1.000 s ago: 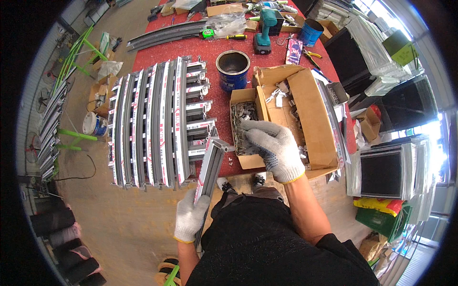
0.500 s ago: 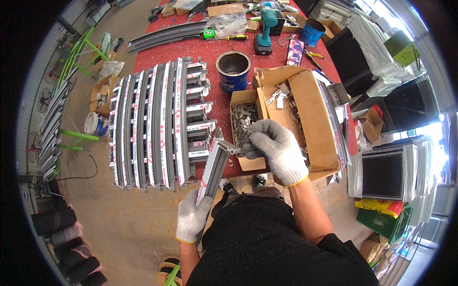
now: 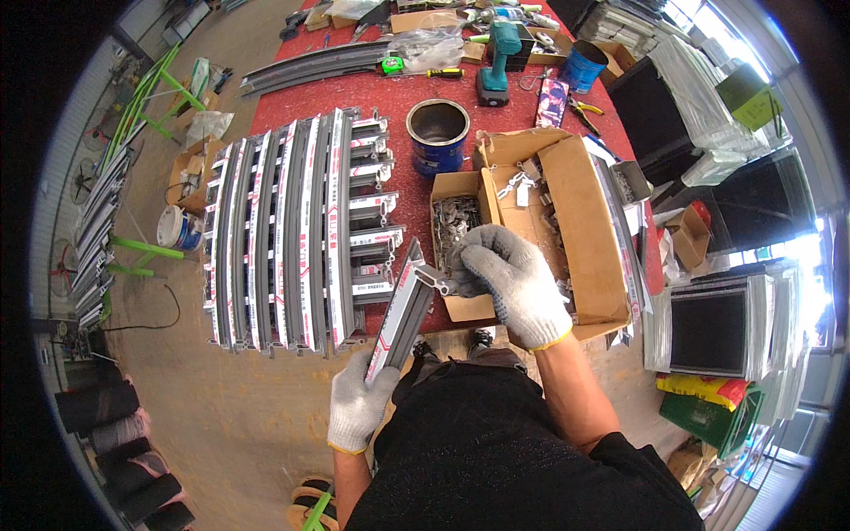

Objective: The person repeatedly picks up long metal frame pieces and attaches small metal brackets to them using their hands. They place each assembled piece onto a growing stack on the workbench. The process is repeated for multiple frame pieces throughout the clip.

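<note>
In my closed left hand (image 3: 363, 398) is a grey metal profile (image 3: 398, 314) with white-and-red film, its upper end tilted up and to the right. A small metal link (image 3: 433, 280) sticks out from that end toward my right hand (image 3: 513, 283). The right fingers are pinched together beside the link, and what lies between them is hidden. Both hands wear grey-white gloves. Just beyond the right fingertips stands a small cardboard box (image 3: 488, 199) of small metal parts (image 3: 455, 217). A larger cardboard box (image 3: 591, 239) adjoins it, with a short white chain (image 3: 513, 184) inside.
Stacked film-covered profiles (image 3: 310, 230) fill the left of the red table (image 3: 354, 97), chain links hanging at several ends. Farther back are a blue can (image 3: 437, 159), a teal cordless drill (image 3: 503, 53), a green tape measure (image 3: 391, 65), a screwdriver (image 3: 444, 73) and pliers (image 3: 580, 115).
The link at the profile's end now points toward my right fingertips, which have come close to it. The profile has shifted slightly to the right in my left hand.
</note>
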Tool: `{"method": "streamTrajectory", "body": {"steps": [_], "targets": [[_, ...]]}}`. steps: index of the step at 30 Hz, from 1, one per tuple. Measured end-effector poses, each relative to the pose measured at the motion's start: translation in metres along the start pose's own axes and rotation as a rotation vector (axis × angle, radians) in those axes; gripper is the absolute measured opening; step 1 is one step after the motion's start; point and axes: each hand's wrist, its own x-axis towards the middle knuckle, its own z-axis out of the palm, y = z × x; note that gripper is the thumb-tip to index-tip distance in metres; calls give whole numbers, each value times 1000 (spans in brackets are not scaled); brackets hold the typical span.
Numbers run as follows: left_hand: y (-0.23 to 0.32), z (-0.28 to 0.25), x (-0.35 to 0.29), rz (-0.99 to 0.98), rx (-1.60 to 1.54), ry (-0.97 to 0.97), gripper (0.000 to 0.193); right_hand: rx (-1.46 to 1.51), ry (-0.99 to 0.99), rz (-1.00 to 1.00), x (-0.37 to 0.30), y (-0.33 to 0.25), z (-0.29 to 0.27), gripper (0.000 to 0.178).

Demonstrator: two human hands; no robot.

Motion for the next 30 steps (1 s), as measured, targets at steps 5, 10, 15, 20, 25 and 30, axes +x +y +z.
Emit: {"method": "streamTrajectory", "body": {"steps": [5,10,15,20,25,30], "targets": [[0,1,0,78,-56,46,43,-212,110,-131,0,-5,8,23],[1,1,0,68,-1,53,42,-184,165,-110,-7,-14,14,23],[4,1,0,42,23,26,43,-159,185,-147,-6,-11,18,24],[4,1,-2,60,11,30,44,-177,179,-125,-6,-3,19,24],[3,1,-2,95,47,37,45,-188,194,-161,-8,-1,21,23],[4,1,-3,60,48,32,45,-248,256,-210,-9,1,24,23]]}}
